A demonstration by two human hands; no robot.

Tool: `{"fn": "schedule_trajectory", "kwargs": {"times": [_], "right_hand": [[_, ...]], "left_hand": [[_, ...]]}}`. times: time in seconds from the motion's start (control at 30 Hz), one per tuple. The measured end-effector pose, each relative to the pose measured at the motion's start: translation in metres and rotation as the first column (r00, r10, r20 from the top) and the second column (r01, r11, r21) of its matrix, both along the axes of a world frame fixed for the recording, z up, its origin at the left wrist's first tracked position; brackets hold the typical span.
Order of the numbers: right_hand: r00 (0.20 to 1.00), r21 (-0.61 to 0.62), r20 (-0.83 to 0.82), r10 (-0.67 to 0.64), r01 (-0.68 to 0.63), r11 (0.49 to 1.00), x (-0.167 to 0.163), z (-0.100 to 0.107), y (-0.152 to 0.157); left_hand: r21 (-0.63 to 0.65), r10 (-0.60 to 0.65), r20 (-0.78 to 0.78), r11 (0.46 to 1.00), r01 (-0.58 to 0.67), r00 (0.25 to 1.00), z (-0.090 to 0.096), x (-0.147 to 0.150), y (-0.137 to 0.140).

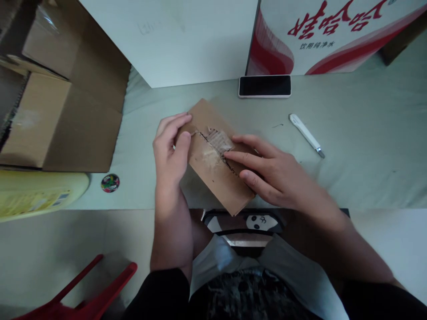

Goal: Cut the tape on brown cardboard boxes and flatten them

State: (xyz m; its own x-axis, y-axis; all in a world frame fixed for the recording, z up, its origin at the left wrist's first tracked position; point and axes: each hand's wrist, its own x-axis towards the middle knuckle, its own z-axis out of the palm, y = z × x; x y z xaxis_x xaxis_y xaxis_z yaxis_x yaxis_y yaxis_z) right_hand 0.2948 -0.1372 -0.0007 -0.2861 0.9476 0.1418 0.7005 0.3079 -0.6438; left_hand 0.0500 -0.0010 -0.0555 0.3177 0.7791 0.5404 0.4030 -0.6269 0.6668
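A small brown cardboard box (208, 171) lies turned at an angle near the table's front edge. Its top has a seam with a torn patch that bares the corrugated layer. My left hand (171, 149) grips the box's left end, thumb on top and fingers along the far side. My right hand (270, 169) rests on the right part of the box with its fingers spread; the index fingertip touches the torn seam. To the right of the box lies a white utility knife (307, 135). A phone (264, 86) with a dark screen lies behind the box.
Large open cardboard boxes (90, 84) stand at the left, with a yellow container (43, 191) in front. A round colourful badge (110, 182) lies near the edge. White cartons (200, 40) line the back. A red plastic stool (96, 293) stands below left.
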Motion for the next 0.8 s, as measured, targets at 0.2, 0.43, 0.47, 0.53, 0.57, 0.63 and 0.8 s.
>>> {"fn": "schedule_trajectory", "kwargs": {"times": [0.2,0.43,0.47,0.53,0.57,0.63,0.8], "right_hand": [[1.000,-0.003,-0.003,-0.002,0.002,1.000,0.000,0.000,0.001],[0.999,0.006,-0.032,0.003,-0.003,1.000,0.000,-0.003,0.002],[1.000,0.001,-0.031,0.002,-0.002,1.000,0.000,-0.002,0.001],[1.000,-0.012,-0.025,0.003,-0.004,1.000,0.000,-0.001,0.001],[1.000,-0.018,-0.021,0.002,-0.003,1.000,0.000,0.000,0.001],[1.000,-0.024,-0.011,-0.007,0.006,1.000,-0.002,0.003,0.000],[0.996,-0.002,0.058,-0.069,0.069,0.998,-0.009,0.008,-0.002]], "left_hand": [[-0.102,0.032,-0.114,0.994,-0.044,0.993,0.019,0.005,-0.016],[-0.126,0.030,-0.104,0.991,-0.043,0.994,0.014,0.003,-0.014],[-0.123,0.021,-0.089,0.992,-0.032,0.996,0.013,0.003,-0.014],[-0.129,0.007,-0.071,0.992,-0.016,0.997,0.011,0.003,-0.013],[-0.133,0.006,-0.067,0.991,-0.015,0.998,0.011,0.004,-0.014],[-0.140,0.011,-0.070,0.990,-0.021,0.997,0.012,0.005,-0.014],[-0.121,0.006,-0.098,0.992,-0.018,0.995,0.013,0.007,-0.016]]}}
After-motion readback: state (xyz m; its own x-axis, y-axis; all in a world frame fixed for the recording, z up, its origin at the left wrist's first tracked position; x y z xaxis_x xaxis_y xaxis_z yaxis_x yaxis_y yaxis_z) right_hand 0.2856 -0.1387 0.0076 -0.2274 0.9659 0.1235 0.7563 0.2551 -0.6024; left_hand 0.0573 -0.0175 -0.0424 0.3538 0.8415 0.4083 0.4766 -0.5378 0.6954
